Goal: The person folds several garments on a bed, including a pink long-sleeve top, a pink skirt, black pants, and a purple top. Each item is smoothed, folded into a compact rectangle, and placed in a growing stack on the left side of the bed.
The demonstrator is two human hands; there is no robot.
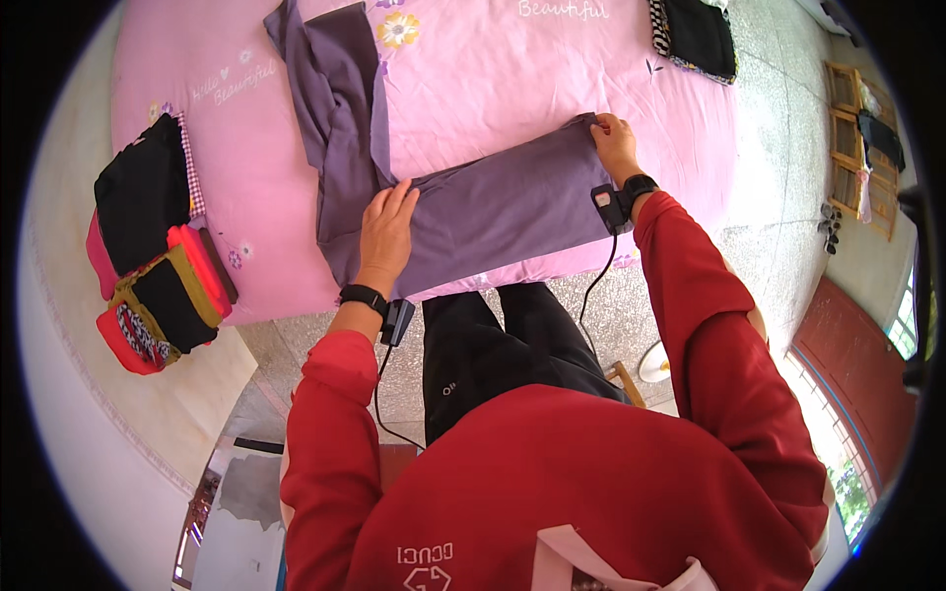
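A purple cloth garment (502, 203) lies bent at an angle on the pink bedspread (480, 89). One long section runs across in front of me, smoothed fairly flat. The other section, loosely bunched, stretches away towards the top of the view. At the far right corner my right hand (615, 144) pinches the cloth's edge between thumb and fingers. Flat on the garment near the bend rests my left hand (388, 229), its fingertips at the upper edge of the flat section. The underside of the cloth is hidden.
Folded clothes in black (144, 196) and in red and mustard (170, 299) are stacked at the bed's left edge. A folded black garment (698, 37) lies at the far right. Cables (587, 295) hang from both wrist devices. Wooden racks (850, 140) stand by the right wall.
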